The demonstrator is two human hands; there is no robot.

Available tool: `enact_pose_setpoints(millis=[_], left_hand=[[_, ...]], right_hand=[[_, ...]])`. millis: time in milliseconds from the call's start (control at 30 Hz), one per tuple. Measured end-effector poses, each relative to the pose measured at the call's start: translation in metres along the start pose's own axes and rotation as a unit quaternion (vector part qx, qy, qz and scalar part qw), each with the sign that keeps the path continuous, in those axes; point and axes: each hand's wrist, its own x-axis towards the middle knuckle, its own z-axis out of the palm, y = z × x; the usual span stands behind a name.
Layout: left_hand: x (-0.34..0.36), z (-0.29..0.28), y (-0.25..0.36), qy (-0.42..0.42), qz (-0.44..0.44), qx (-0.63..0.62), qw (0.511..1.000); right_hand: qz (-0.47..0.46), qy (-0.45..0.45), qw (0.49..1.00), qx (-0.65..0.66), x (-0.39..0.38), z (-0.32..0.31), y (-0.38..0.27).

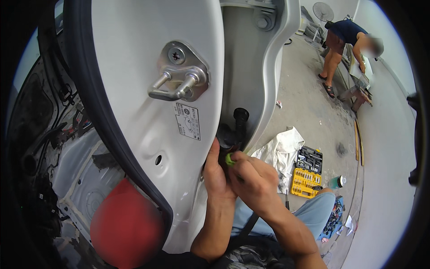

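Observation:
A silver-white car body pillar (pixel 148 27) fills the middle, with a metal door striker (pixel 177 83) screwed to it above a printed label (pixel 189 121). To its right is a narrow gap, where a black rubber part (pixel 241 115) sticks out. My left hand (pixel 218 179) reaches into the lower end of this gap, thumb up along the pillar edge and its other fingers hidden. Close beside it, my right hand (pixel 257 177) is closed around a small bright green piece (pixel 230 158), just below the black part. Most of that piece is covered by my fingers.
A person's red cap (pixel 127 224) is close at lower left, by the stripped car interior (pixel 85 179). On the floor at right lie a white cloth (pixel 284 150), a yellow-and-black tool case (pixel 307 181) and a jar (pixel 337 181). Farther back, another person (pixel 345 38) bends over a bench.

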Motion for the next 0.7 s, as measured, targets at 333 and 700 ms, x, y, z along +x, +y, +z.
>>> enact_pose_setpoints(millis=[333, 700], left_hand=[[0.005, -0.016, -0.008, -0.041, 0.007, -0.061, 0.997], [-0.011, 0.009, 0.002, -0.033, 0.01, -0.057, 0.998]], right_hand=[[-0.099, -0.025, 0.992, -0.069, 0.011, 0.01, 0.017], [-0.113, -0.084, 0.988, -0.066, 0.017, -0.025, 0.006]])
